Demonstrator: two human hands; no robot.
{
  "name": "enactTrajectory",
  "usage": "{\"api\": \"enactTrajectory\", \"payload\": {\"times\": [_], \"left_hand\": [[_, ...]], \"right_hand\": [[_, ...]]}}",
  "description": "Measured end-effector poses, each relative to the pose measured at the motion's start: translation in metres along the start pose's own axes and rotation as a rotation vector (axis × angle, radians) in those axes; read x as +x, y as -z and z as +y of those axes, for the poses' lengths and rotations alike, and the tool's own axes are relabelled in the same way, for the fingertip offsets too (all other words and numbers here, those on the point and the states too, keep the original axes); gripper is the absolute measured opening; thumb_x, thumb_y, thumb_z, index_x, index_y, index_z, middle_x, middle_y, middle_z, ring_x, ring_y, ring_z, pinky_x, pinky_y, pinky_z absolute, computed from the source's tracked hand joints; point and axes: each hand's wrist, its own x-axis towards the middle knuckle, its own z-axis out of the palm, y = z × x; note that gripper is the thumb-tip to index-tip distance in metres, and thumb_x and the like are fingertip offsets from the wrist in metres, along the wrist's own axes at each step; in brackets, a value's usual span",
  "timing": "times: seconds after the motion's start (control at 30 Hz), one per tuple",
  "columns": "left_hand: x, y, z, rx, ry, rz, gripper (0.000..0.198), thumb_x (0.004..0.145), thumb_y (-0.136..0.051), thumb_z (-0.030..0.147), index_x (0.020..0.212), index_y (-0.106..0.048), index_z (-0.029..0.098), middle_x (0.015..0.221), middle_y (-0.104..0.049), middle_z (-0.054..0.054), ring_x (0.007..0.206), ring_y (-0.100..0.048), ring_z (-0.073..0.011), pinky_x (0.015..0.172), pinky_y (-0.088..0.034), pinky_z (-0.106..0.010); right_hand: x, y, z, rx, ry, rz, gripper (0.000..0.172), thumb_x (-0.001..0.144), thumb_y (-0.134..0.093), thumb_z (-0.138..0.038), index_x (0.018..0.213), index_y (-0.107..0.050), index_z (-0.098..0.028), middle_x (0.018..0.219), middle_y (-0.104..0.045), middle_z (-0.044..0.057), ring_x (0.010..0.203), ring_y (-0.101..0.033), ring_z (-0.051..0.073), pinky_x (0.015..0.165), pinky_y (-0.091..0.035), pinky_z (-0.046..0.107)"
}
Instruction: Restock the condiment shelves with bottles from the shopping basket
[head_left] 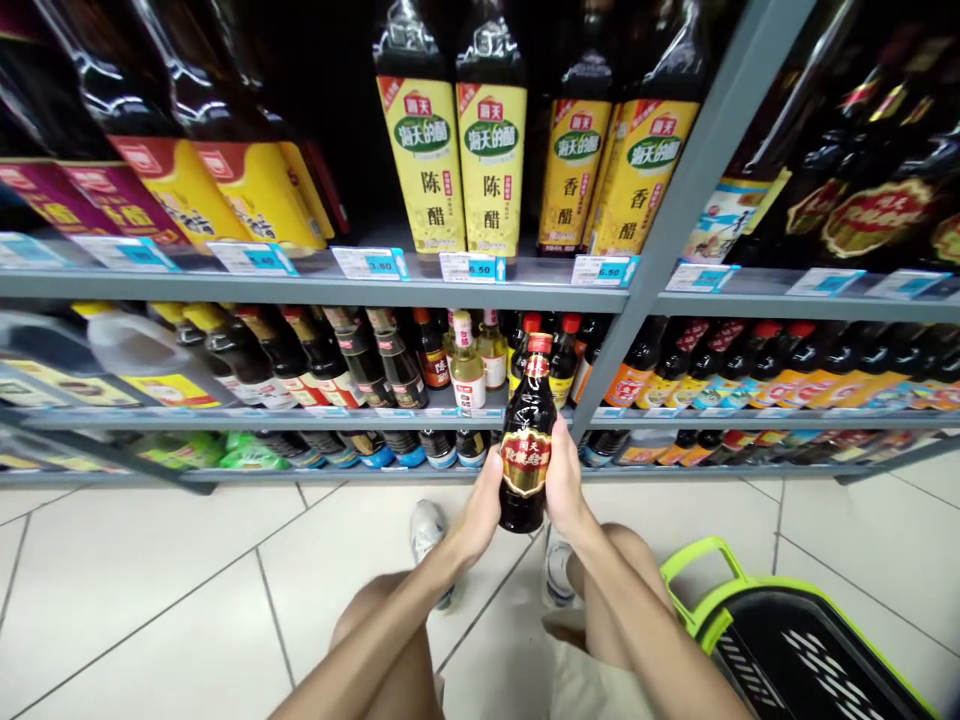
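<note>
Between my two hands is a dark glass vinegar bottle (527, 440) with a red cap and a red and gold label turned toward me. It stands nearly upright, a little tilted, in front of the lower shelves. My left hand (480, 510) presses against its left side, and my right hand (566, 478) grips its right side. The fingertips behind the bottle are hidden. Right behind it on the lower shelf are small pale bottles (466, 365) and red-capped dark bottles (568, 360).
Yellow-labelled vinegar bottles (491, 165) line the upper shelf above price tags (469, 268). A grey shelf post (694, 200) slants at the right. Plastic jugs (142, 350) stand at the lower left. A black and lime-green shopping basket (795, 640) rests on the tiled floor (187, 560).
</note>
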Motion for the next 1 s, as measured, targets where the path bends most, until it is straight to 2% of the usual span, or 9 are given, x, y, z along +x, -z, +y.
{"api": "enactTrajectory", "payload": {"times": [0.1,0.17,0.27,0.4,0.57,0.77,1.0], "left_hand": [[0.000,0.000,-0.004,-0.004,0.002,-0.013,0.071,0.102,-0.040,0.072,0.146,-0.058,0.019,0.155,-0.060,-0.011,0.147,-0.050,-0.0294,0.129,-0.032,-0.045],[0.001,0.001,-0.006,0.030,-0.002,-0.001,0.073,0.098,-0.050,0.073,0.144,-0.062,0.017,0.154,-0.061,-0.013,0.148,-0.049,-0.0320,0.130,-0.031,-0.047],[0.003,0.002,-0.009,0.074,-0.007,0.040,0.076,0.091,-0.060,0.075,0.137,-0.068,0.015,0.147,-0.067,-0.015,0.146,-0.052,-0.0353,0.128,-0.034,-0.048],[0.004,0.004,-0.016,0.069,0.019,0.111,0.074,0.091,-0.058,0.077,0.128,-0.074,0.015,0.128,-0.077,-0.013,0.131,-0.064,-0.0348,0.119,-0.046,-0.046],[0.011,0.010,-0.026,0.054,0.068,0.156,0.075,0.085,-0.062,0.080,0.117,-0.078,0.014,0.111,-0.081,-0.012,0.119,-0.070,-0.0361,0.106,-0.056,-0.045],[0.013,0.014,-0.031,0.074,0.063,0.194,0.071,0.084,-0.064,0.079,0.111,-0.079,0.015,0.108,-0.082,-0.010,0.117,-0.070,-0.0348,0.107,-0.055,-0.043],[0.011,0.015,-0.032,0.087,0.055,0.200,0.070,0.087,-0.061,0.077,0.111,-0.079,0.014,0.107,-0.082,-0.010,0.113,-0.072,-0.0342,0.105,-0.056,-0.043]], "right_hand": [[-0.001,-0.001,-0.001,0.043,0.042,-0.017,0.066,0.100,-0.051,-0.070,0.145,-0.064,-0.024,0.148,-0.066,0.006,0.141,-0.056,0.024,0.126,-0.035,0.043],[-0.002,0.000,-0.003,0.040,0.080,-0.056,0.066,0.102,-0.047,-0.070,0.147,-0.063,-0.024,0.149,-0.066,0.005,0.141,-0.056,0.024,0.126,-0.036,0.041],[-0.004,0.001,-0.008,-0.018,0.118,-0.067,0.070,0.102,-0.044,-0.072,0.148,-0.062,-0.022,0.149,-0.065,0.007,0.141,-0.056,0.023,0.124,-0.038,0.038],[-0.008,-0.002,-0.011,-0.043,0.111,-0.069,0.074,0.103,-0.041,-0.073,0.151,-0.058,-0.019,0.152,-0.063,0.008,0.142,-0.055,0.023,0.124,-0.038,0.036],[-0.009,-0.005,-0.008,-0.034,0.114,-0.051,0.073,0.105,-0.039,-0.070,0.154,-0.054,-0.018,0.151,-0.063,0.008,0.143,-0.055,0.022,0.123,-0.038,0.033],[-0.009,-0.005,-0.010,-0.009,0.131,-0.053,0.067,0.107,-0.040,-0.066,0.153,-0.055,-0.019,0.148,-0.065,0.007,0.139,-0.057,0.022,0.120,-0.040,0.033],[-0.011,-0.005,-0.011,-0.020,0.131,-0.052,0.069,0.106,-0.040,-0.068,0.153,-0.055,-0.019,0.148,-0.065,0.008,0.139,-0.056,0.023,0.119,-0.041,0.035]]}}
